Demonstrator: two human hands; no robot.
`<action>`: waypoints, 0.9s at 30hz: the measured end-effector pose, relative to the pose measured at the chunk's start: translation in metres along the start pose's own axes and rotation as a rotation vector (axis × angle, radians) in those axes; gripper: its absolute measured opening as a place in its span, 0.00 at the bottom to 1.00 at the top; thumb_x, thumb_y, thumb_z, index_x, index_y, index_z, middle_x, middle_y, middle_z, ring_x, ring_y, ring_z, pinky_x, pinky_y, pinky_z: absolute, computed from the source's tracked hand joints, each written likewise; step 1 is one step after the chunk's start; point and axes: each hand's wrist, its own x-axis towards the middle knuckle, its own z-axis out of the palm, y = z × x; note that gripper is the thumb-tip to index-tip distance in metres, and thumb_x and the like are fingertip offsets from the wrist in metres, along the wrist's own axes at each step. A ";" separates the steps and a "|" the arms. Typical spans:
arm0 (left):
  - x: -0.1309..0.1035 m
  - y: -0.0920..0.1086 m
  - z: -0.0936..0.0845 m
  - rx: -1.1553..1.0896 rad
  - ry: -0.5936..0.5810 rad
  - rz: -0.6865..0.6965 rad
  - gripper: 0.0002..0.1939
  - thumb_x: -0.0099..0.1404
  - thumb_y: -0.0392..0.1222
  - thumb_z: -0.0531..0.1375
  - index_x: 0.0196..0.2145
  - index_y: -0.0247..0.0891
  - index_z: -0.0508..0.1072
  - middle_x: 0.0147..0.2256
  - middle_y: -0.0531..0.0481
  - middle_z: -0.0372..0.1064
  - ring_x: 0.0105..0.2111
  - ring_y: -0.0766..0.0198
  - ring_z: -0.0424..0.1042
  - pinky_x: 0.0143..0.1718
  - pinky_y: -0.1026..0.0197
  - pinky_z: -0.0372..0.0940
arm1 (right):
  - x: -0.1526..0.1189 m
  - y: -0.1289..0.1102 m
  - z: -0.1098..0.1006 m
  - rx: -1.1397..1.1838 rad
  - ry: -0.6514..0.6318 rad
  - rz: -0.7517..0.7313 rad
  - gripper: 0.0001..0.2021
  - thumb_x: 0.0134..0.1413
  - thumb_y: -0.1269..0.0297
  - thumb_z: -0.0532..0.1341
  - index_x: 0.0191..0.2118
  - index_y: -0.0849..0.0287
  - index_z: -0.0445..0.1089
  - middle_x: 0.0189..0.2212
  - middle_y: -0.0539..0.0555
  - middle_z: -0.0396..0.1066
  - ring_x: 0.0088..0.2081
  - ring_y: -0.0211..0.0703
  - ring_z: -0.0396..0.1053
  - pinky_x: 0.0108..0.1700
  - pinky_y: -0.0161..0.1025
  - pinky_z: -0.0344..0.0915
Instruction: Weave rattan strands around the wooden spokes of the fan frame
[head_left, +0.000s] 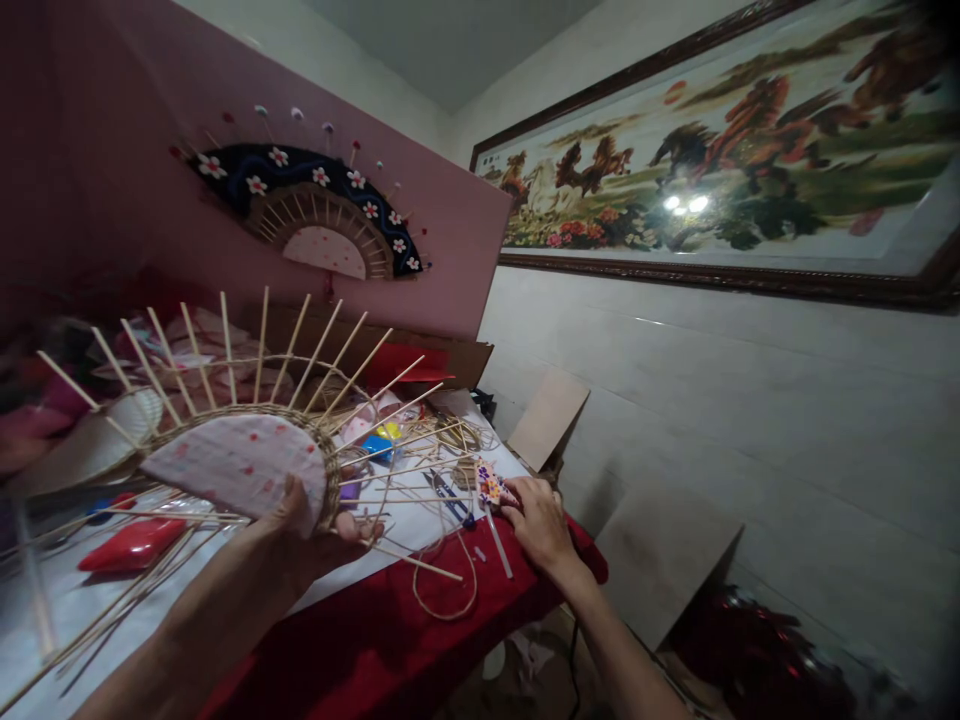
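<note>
A half-round woven fan frame (240,455), its flat base covered in pale red-dotted cloth and its bare sticks radiating outward, tilts above the bench (375,640) in the grasp of a crafter's left hand (300,548), thumb pressed to the cloth face and fingers tucked behind. The right hand (541,522) bends over a flower-patterned tool, apparently a glue gun (492,487), near the bench's right end; its fingers touch the near side, though whether they close firmly around it cannot be told. The tool lies just left of that hand, the nearer of the two, its long axis slanting from the far left toward the fingertips, while a translucent stick (497,545) beside it angles down toward the near edge. The fan frame lies farther left, its straight side sloping toward the near edge and its right-hand sticks reaching toward the tool. Between them, blue-handled snips (450,497) rest on the white sheet (409,538), and a loop of cord (450,619) hangs over the red cloth (322,660) along the near edge.
</note>
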 end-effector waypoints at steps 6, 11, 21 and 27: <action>0.003 -0.003 0.002 0.133 0.032 0.049 0.24 0.59 0.48 0.57 0.50 0.32 0.65 0.26 0.44 0.73 0.32 0.54 0.74 0.48 0.44 0.60 | 0.011 0.011 -0.001 -0.001 -0.079 -0.033 0.08 0.54 0.65 0.55 0.41 0.56 0.67 0.43 0.55 0.69 0.47 0.47 0.61 0.45 0.40 0.53; -0.001 -0.004 0.010 0.118 0.032 0.086 0.18 0.61 0.46 0.56 0.45 0.34 0.69 0.29 0.45 0.74 0.29 0.58 0.73 0.48 0.41 0.60 | 0.027 0.015 -0.001 0.014 -0.189 -0.032 0.19 0.48 0.68 0.58 0.49 0.58 0.62 0.48 0.57 0.66 0.50 0.48 0.61 0.49 0.40 0.53; 0.000 -0.005 0.011 0.210 0.026 0.118 0.18 0.62 0.49 0.53 0.45 0.34 0.68 0.23 0.45 0.73 0.32 0.52 0.75 0.50 0.41 0.58 | 0.055 0.030 0.018 0.091 -0.256 -0.007 0.25 0.45 0.73 0.57 0.53 0.62 0.57 0.49 0.59 0.67 0.48 0.45 0.65 0.48 0.36 0.57; 0.004 -0.003 0.000 0.145 0.024 0.027 0.22 0.60 0.50 0.54 0.47 0.34 0.68 0.25 0.44 0.73 0.36 0.49 0.74 0.50 0.43 0.57 | 0.062 0.035 0.009 0.108 -0.294 -0.014 0.28 0.45 0.71 0.61 0.55 0.61 0.58 0.47 0.58 0.69 0.47 0.45 0.67 0.48 0.37 0.60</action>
